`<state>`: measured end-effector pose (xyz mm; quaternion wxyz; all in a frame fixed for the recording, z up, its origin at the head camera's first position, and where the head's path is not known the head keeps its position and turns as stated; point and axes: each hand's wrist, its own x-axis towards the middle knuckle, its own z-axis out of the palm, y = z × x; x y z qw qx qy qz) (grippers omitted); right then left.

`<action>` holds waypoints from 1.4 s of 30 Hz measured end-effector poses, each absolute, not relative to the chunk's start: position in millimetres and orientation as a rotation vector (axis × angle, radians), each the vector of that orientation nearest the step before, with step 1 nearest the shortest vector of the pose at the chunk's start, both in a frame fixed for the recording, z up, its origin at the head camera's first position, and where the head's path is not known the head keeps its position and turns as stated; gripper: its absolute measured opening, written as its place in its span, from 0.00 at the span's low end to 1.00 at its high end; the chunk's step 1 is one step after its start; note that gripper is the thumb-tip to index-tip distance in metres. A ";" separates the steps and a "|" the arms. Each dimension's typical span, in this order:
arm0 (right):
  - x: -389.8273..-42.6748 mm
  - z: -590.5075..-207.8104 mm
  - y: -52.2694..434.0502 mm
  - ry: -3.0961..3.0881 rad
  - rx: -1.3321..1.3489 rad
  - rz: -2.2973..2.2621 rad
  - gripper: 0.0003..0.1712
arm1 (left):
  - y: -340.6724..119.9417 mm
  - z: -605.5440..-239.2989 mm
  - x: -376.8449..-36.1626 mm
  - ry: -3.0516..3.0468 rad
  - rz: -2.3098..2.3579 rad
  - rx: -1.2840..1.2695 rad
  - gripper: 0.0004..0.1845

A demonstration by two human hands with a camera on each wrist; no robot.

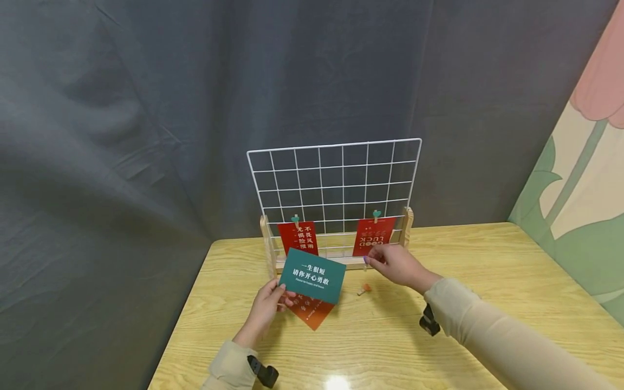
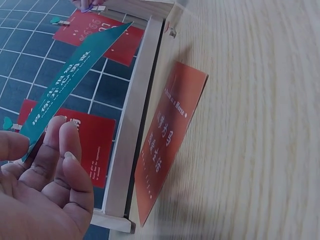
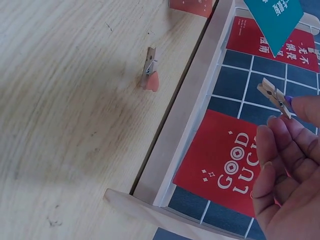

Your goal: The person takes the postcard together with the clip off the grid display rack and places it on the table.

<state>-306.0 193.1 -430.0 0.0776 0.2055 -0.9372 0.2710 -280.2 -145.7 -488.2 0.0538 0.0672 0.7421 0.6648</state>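
Left hand [image 1: 265, 311] pinching the lower left corner of a teal rectangular card with white print [image 1: 312, 276], thumb on one face and fingers [image 2: 67, 150] curled behind the other, card held up just in front of the rack and above the bench. Right hand [image 1: 395, 265] to the right, near the rack's base rail, fingers [image 3: 280, 150] curled and nipping a small wooden clothespin with a purple tip [image 3: 274, 96] between thumb and fingertips.

White wire grid panel in a pale wooden stand [image 1: 336, 184] upright at the far middle of the light wood-grain bench [image 1: 487, 281]. Two red cards clipped low on the grid: red card with white Chinese characters [image 1: 298, 237] at left, red "GOOD LUCK" card hanging upside down [image 1: 372, 238] at right, each under a small green-topped peg.

Orange-red card with white print [image 1: 314, 314] flat on the bench, just below the teal card and near the left hand. Small wooden clothespin with an orange-red tip [image 1: 363, 290] lying loose on the bench between the two hands.
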 end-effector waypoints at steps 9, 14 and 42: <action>-303.9 -439.4 192.2 -2.837 0.607 0.896 0.07 | -151.2 -488.9 -278.4 2.274 1.960 0.177 0.13; -302.8 -447.8 191.5 -2.818 0.650 0.904 0.08 | -153.9 -490.2 -278.7 2.274 1.945 0.191 0.13; -304.0 -484.7 193.6 -2.799 0.672 0.936 0.10 | -160.3 -491.5 -277.9 2.325 1.844 0.089 0.17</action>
